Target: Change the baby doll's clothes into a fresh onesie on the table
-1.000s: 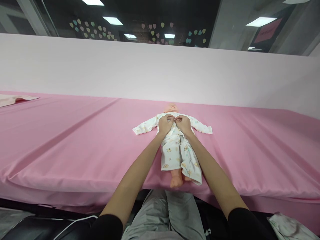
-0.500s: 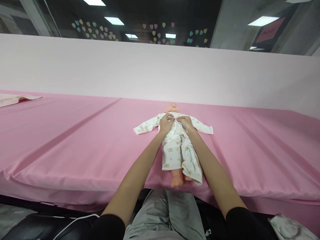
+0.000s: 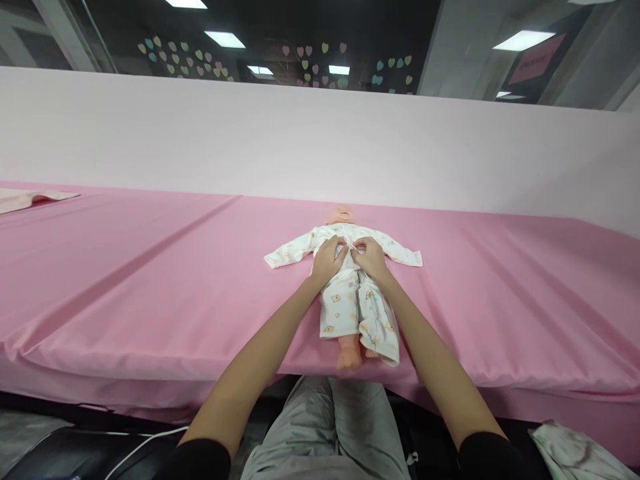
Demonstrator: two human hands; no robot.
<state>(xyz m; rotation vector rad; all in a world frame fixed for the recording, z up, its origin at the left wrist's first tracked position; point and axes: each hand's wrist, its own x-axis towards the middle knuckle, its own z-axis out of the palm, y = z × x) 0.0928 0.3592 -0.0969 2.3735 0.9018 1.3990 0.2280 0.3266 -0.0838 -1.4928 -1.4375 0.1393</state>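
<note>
A baby doll (image 3: 341, 214) lies on its back on the pink sheet, head away from me, feet near the front edge. It wears a white patterned baby romper (image 3: 339, 313), its sleeves spread to both sides. My left hand (image 3: 329, 259) pinches the cloth at the chest front. Facing it, my right hand (image 3: 371, 258) also has its fingers closed on the front of the romper. The fingertips nearly meet at the middle of the chest, and the small part between them is too small to make out. One bare foot shows below the left trouser leg; the other is partly covered.
The pink-covered bed (image 3: 150, 287) spans the view, with a white wall (image 3: 300, 140) behind it. A folded pale cloth (image 3: 35, 199) lies at the far left. Crumpled white cloth (image 3: 580, 450) sits low at the right. A white cable (image 3: 145, 445) runs at lower left.
Both hands have shifted slightly down the doll's chest towards me, thumbs now lower and fingers still at the romper's front. The view has moved a little.
</note>
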